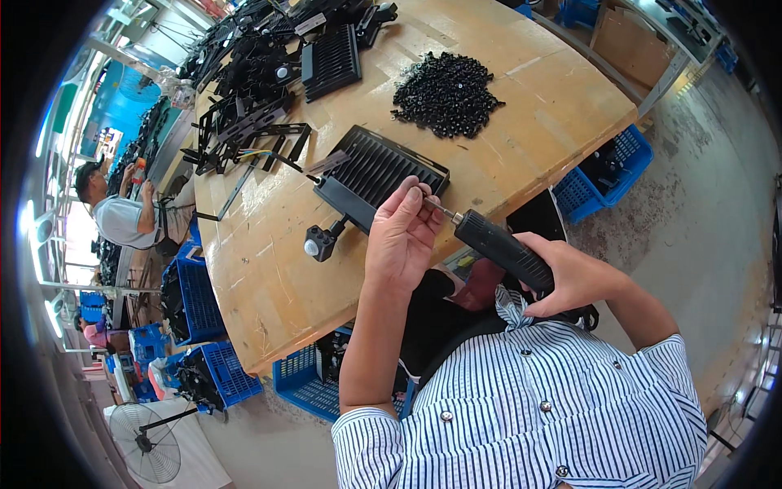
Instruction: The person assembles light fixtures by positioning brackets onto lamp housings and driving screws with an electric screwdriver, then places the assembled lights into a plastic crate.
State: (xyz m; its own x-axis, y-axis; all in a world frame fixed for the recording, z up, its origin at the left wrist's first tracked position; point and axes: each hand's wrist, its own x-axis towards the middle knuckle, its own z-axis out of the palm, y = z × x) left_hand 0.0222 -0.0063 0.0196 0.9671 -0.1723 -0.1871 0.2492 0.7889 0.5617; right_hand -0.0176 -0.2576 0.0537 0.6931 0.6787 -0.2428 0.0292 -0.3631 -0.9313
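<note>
In my right hand (570,273) is a black electric screwdriver (501,248), its bit pointing up and left. My left hand (403,232) pinches at the tip of that bit; whatever small piece lies between the fingertips is too small to make out. Just beyond the left hand, a black finned floodlight housing (379,167) lies on the wooden table (481,175). A small black sensor with a white dome (322,243) sticks out from its near side. Coloured wires (259,152) run from a cable at its left end.
A heap of small black parts (446,94) sits beyond the housing. Black brackets (244,130) and more finned housings (330,61) pile up at the far left. Blue crates (607,175) stand by the table's edges. Another person (126,208) works at the left, beyond a standing fan (145,440).
</note>
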